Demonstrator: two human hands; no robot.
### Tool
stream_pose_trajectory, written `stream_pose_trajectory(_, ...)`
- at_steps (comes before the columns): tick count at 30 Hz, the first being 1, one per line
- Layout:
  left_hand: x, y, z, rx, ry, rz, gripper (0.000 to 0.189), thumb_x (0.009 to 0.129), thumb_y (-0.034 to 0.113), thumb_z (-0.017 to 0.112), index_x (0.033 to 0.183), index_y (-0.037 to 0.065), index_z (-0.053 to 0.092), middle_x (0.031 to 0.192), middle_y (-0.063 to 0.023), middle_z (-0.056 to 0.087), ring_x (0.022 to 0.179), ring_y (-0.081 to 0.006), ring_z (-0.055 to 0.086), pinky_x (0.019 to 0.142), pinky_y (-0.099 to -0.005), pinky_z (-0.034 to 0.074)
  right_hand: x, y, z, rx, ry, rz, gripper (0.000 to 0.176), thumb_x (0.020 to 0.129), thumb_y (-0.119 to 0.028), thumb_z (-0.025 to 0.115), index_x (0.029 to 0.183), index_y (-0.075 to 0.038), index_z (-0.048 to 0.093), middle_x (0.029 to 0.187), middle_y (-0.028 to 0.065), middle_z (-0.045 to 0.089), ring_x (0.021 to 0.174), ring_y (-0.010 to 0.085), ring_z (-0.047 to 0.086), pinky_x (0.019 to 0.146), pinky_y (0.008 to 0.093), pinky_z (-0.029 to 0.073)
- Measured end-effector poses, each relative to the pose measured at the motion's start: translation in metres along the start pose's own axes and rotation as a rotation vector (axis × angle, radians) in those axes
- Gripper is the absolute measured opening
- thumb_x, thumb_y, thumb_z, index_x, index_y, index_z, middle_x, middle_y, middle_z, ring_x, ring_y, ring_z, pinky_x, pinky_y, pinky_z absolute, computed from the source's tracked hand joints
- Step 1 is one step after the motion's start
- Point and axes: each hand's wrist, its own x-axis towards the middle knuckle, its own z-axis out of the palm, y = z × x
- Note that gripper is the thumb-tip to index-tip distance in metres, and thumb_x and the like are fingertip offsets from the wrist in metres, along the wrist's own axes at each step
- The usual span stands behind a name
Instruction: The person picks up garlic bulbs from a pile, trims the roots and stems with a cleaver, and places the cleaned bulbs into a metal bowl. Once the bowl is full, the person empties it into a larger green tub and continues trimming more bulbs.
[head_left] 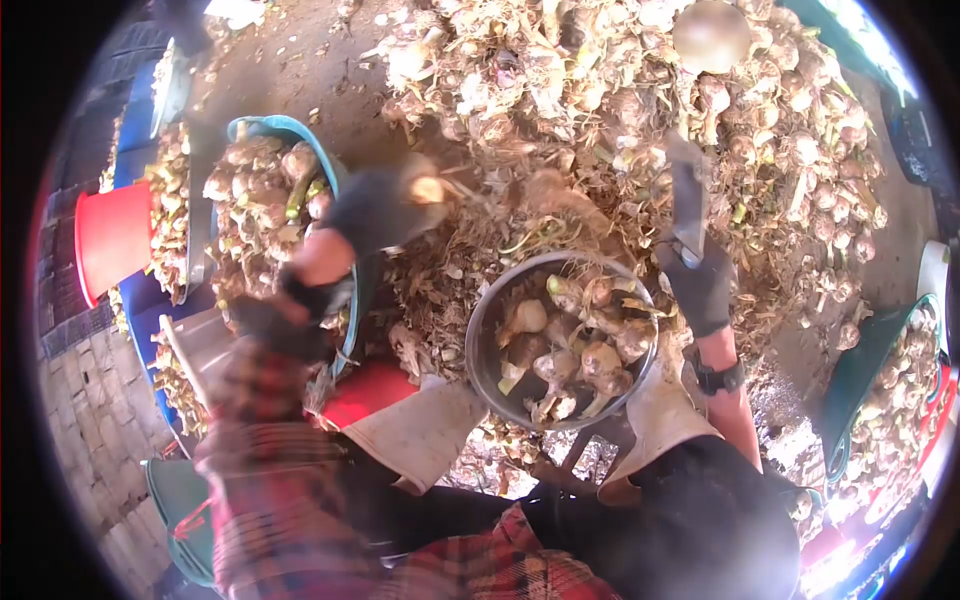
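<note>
My left hand [375,208], in a dark glove and smeared by motion, is over the rim of the blue tub [335,165] on the left. At its fingertips shows a pale, round garlic bulb [427,190]. My right hand [700,288], also gloved, wraps round a cutting tool [687,200] whose broad metal blade points away from me; its exact kind is blurred. Between my knees sits a round metal pot [476,345] with several garlic bulbs [555,365] in it, some with short stems.
A large heap of garlic [790,130] with dry stalks covers the ground ahead. Loose husks [440,290] lie around the pot. A red bucket [110,240] stands at far left. A green tub [865,370] of bulbs is at right. Pale cloth flaps [415,430] cover my legs.
</note>
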Motion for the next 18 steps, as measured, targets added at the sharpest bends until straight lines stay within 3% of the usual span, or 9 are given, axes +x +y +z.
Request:
stream_pose_trajectory(4,-0.106,-0.004,-0.130,0.255,0.375,0.374,0.026,0.082,0.019,0.067,0.103,0.006,0.060,0.079,-0.0072,0.062,0.073,-0.0247,0.063,0.057,-0.0328,0.053,0.019,0.006,0.030,-0.158,-0.071,-0.176,0.030,0.073,-0.026,0.071,0.092,-0.002,0.067,0.074,0.0199,0.066,0.068,0.0336,0.067,0.060,0.0395,0.052)
stream_pose_trajectory(5,-0.149,-0.084,-0.174,0.075,0.167,-0.163,0.048,0.079,0.015,0.072,0.121,0.004,0.053,0.094,-0.0091,0.064,0.071,-0.0173,0.063,0.062,-0.0287,0.054,0.023,0.009,0.038,-0.212,-0.061,-0.258,0.036,0.073,-0.031,0.071,0.095,-0.003,0.067,0.076,0.0199,0.067,0.070,0.0336,0.067,0.062,0.0406,0.052)
stream_pose_trajectory(6,-0.180,-0.086,-0.189,0.083,0.171,-0.197,0.048,0.079,0.015,0.072,0.121,0.004,0.053,0.094,-0.0091,0.064,0.071,-0.0173,0.063,0.062,-0.0287,0.054,0.027,0.009,0.046,-0.294,-0.095,-0.279,0.038,0.073,-0.033,0.071,0.097,-0.003,0.066,0.075,0.0193,0.067,0.069,0.0348,0.066,0.063,0.0421,0.052)
stream_pose_trajectory(9,-0.303,-0.051,-0.245,-0.150,0.538,-0.823,0.052,0.087,0.028,0.063,0.130,0.005,0.047,0.077,-0.0088,0.060,0.037,-0.0094,0.046,0.031,-0.0230,0.034,0.052,0.071,0.098,-0.467,-0.181,-0.394,0.045,0.074,-0.036,0.070,0.105,-0.005,0.064,0.077,0.0205,0.066,0.071,0.0382,0.064,0.066,0.0447,0.052)
stream_pose_trajectory(10,-0.349,-0.043,-0.249,-0.204,0.617,-0.536,0.052,0.087,0.031,0.063,0.129,0.006,0.048,0.074,-0.0080,0.059,0.039,-0.0107,0.047,0.032,-0.0238,0.034,0.058,0.087,0.103,-0.470,-0.196,-0.467,0.043,0.074,-0.034,0.069,0.104,-0.004,0.064,0.080,0.0217,0.066,0.073,0.0390,0.064,0.068,0.0452,0.051)
stream_pose_trajectory(12,-0.399,-0.038,-0.256,0.015,0.627,-1.034,0.044,0.086,0.026,0.064,0.124,0.007,0.054,0.075,-0.0087,0.060,0.043,-0.0110,0.052,0.033,-0.0249,0.036,0.068,0.076,0.105,-0.491,-0.294,-0.445,0.042,0.075,-0.032,0.068,0.104,-0.002,0.063,0.088,0.0241,0.065,0.080,0.0394,0.063,0.072,0.0451,0.051)
stream_pose_trajectory(13,-0.410,-0.048,-0.219,0.458,0.570,-0.313,0.033,0.089,0.021,0.060,0.119,0.007,0.058,0.079,-0.0079,0.063,0.053,-0.0120,0.059,0.041,-0.0262,0.043,0.071,0.064,0.103,-0.520,-0.389,-0.351,0.042,0.076,-0.031,0.067,0.105,-0.001,0.062,0.092,0.0253,0.064,0.084,0.0392,0.063,0.075,0.0446,0.051)
stream_pose_trajectory(14,-0.427,-0.045,-0.195,0.230,0.515,-0.710,0.028,0.091,0.019,0.057,0.115,0.004,0.059,0.086,-0.0072,0.066,0.067,-0.0137,0.063,0.055,-0.0277,0.051,0.078,0.075,0.109,-0.595,-0.430,-0.338,0.042,0.076,-0.030,0.067,0.106,0.000,0.061,0.094,0.0261,0.064,0.085,0.0395,0.062,0.076,0.0452,0.050)
stream_pose_trajectory(18,-0.443,-0.103,-0.037,-0.138,0.308,-0.776,0.046,0.083,0.022,0.071,0.122,0.003,0.055,0.103,-0.0080,0.066,0.097,-0.0197,0.062,0.087,-0.0329,0.050,0.099,0.115,0.114,-0.696,-0.433,-0.435,0.043,0.078,-0.027,0.069,0.108,0.001,0.056,0.099,0.0247,0.060,0.088,0.0381,0.060,0.077,0.0455,0.046)
